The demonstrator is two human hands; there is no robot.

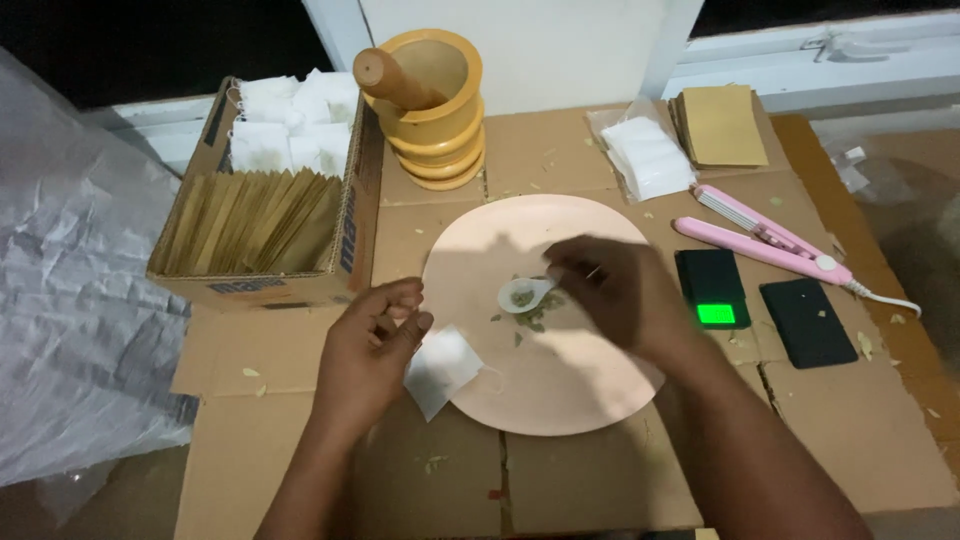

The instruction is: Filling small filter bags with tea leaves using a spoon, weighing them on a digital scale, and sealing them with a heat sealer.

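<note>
pinched in the right hand [610, 295], a white spoon [522, 295] of green leaves hangs over the plate [560, 400] while the left hand [372, 345] holds a sachet [440, 370], which looks mid-filling and wants opening first.

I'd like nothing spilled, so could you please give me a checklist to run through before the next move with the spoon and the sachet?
1. Small white spoon in right hand carries dried green herb: ok.
2. Spoon is over the round pink plate: ok.
3. Left hand has a grip on the small white paper sachet: ok.
4. Sachet mouth open: cannot tell.
5. Sachet sits at the plate's edge, apart from the spoon: not ok.
6. Small black scale display lit: ok.
</note>
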